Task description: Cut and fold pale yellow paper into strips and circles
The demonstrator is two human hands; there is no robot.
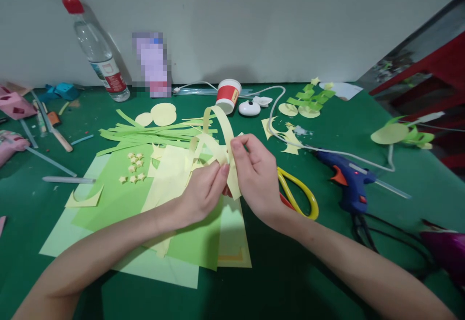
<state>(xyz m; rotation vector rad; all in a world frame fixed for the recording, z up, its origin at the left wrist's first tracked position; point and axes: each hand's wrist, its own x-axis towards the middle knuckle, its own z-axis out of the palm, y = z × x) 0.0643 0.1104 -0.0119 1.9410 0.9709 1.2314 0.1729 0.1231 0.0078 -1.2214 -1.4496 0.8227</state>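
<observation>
The frame is filled mostly by a green table (250,296), backed by a pale wall (272,19). Across its lower left, layered sheets of paper (196,247) are spread. At the centre, above the right part of those sheets, a pale yellow paper strip (227,126) is held bent into a loop. It is pinched by the right hand (257,179) between thumb and forefinger, with a short tail left hanging below. It is gripped by the left hand (205,189) too, the thumb pressed down where lengths of paper meet; whether one strip or two are held cannot be told. The step in hand is judged to be looping or folding; for the next move, a steady left pinch and a gentle pull by the right seem called for, as thin paper could be creased.

At upper left, a water bottle (103,58) is stood near the wall. Left of centre, green strips (145,133) are heaped. At right, a blue glue gun (350,184) is laid. Yellow-handled scissors (313,201) are partly hidden by the right hand, so reach to them is hindered. At upper centre, a paper cup (228,96) is seen beside a white case (249,108). Smallest, folded stars (132,168) are clustered on the sheets, where they could be brushed by the left forearm.
</observation>
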